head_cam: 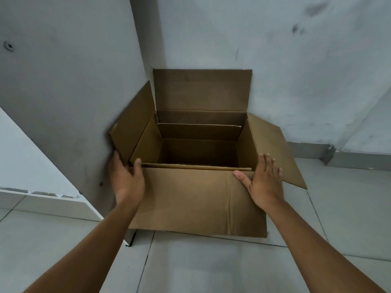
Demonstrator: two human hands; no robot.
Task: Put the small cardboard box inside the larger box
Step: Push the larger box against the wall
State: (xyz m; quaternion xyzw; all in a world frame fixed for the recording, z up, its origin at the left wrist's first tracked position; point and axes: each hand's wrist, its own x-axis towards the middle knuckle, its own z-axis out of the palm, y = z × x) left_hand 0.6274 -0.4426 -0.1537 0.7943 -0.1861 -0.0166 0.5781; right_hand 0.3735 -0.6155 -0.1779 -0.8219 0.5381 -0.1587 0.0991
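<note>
Here, two bare hands rest on an open cardboard box standing on a tiled floor.

The larger box (201, 199) fills the centre of the frame, its four flaps spread: the far one upright against the grey wall (296, 70), the left one tilted against a grey panel (63, 92), the right one lying outward, the near one folded down toward the camera. Inside it, a second set of cardboard walls shows, seemingly the small cardboard box (198, 151), open-topped and dark within. The left hand (127, 178), at centre left, is open, its thumb over the near rim by the left corner and its fingers against the left flap. The right hand (264, 180), at centre right, lies flat and spread on the near right corner, gripping nothing. The floor (201, 267) shows pale tiles with dark grout lines.
</note>
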